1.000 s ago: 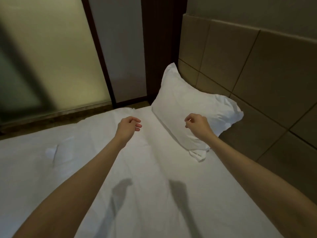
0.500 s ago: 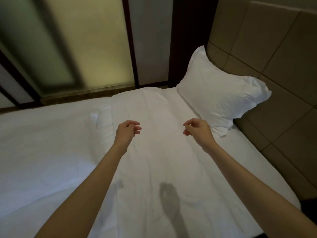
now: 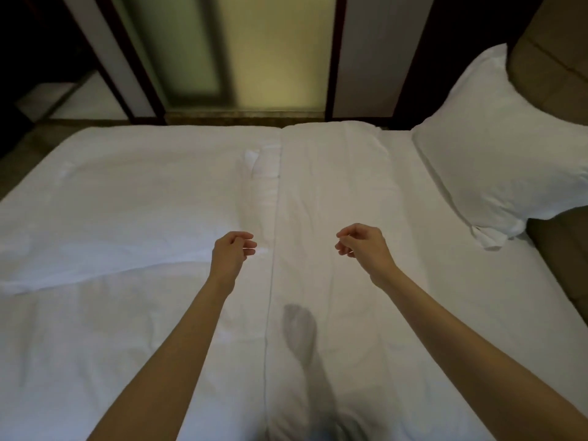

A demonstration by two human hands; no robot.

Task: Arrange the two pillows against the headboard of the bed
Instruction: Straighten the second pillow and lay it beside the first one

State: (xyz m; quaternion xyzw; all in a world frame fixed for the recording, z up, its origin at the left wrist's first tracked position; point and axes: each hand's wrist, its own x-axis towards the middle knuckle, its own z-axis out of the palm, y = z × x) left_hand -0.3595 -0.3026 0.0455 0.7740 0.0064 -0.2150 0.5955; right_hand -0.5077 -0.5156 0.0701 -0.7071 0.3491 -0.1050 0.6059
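One white pillow leans against the tan padded headboard at the far right of the bed. A second white pillow lies flat on the left part of the bed, its near edge running across toward my left hand. My left hand hovers over the bed's middle, fingers loosely curled, holding nothing, just right of that pillow's corner. My right hand hovers level with it, also curled and empty, well left of the leaning pillow.
A white folded duvet covers the mattress, with a seam running down the middle. Beyond the bed's far edge stand frosted glass panels in dark frames and a strip of floor at left.
The view has swung left, so the leaning pillow and headboard slid to the right edge and the flat pillow came into view. Both hands drew away from the leaning pillow, still empty.
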